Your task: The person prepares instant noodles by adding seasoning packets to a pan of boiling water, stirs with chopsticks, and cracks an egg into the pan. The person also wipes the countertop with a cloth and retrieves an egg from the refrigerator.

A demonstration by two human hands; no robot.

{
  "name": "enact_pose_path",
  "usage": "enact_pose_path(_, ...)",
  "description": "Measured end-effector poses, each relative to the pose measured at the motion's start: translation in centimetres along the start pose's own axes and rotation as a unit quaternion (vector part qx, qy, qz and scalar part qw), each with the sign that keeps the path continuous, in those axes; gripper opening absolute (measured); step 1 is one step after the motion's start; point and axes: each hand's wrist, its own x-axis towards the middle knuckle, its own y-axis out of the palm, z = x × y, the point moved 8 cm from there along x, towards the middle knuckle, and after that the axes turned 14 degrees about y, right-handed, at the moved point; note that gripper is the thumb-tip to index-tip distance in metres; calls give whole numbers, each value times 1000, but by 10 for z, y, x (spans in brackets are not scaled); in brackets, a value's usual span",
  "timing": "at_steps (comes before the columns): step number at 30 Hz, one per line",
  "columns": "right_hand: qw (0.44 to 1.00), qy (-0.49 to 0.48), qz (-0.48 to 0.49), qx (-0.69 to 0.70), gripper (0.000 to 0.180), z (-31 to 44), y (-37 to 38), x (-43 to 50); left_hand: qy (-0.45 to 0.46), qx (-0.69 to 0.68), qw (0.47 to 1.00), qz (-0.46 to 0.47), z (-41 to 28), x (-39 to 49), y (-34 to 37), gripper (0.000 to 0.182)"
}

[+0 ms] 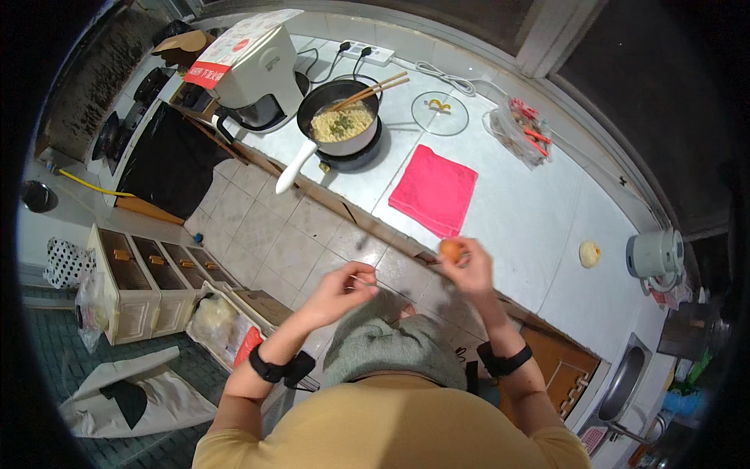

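A brown egg [450, 251] is between the fingers of my right hand [473, 267], just over the front edge of the counter. My left hand [345, 288] hovers over the floor to the left, with its fingers loosely curled and nothing plainly held. Beyond the egg, a pink cloth [435, 190] lies flat on the white counter [510, 234]. A white-handled pan [375, 136] on a round black base holds noodles [343, 124] topped with green flakes. Wooden chopsticks [375, 90] rest across the pan's far right rim.
A glass lid [440, 114] and a plastic bag of items [520, 132] lie behind the cloth. An air fryer [258, 76] is left of the pan, and a power strip [368, 53] behind it. Rightward are a round pale item [590, 254], an electric kettle [656, 253] and a sink [624, 378].
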Motion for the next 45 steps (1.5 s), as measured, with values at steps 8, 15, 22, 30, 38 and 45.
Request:
enact_pose_path(8,939,10,-329,-102,39,-64,-82,111,11,48,988,-145,-74,33,-153,25)
enact_pose_path(15,901,-12,-386,-199,41,-63,-93,121,64,67,975,-202,-97,71,-219,23)
enact_pose_path(22,893,76,-363,-256,44,-81,-80,139,69,84,972,-209,-93,90,-239,22)
enact_pose_path(30,878,27,-411,-244,46,-76,-86,131,59,103,973,-198,-91,98,-235,21)
enact_pose_path(38,890,38,-379,-250,49,-86,-87,134,57,103,977,-175,-85,107,-219,20)
enact_pose_path(45,887,39,-380,-258,50,-92,-89,134,58,108,978,-169,-85,109,-208,21)
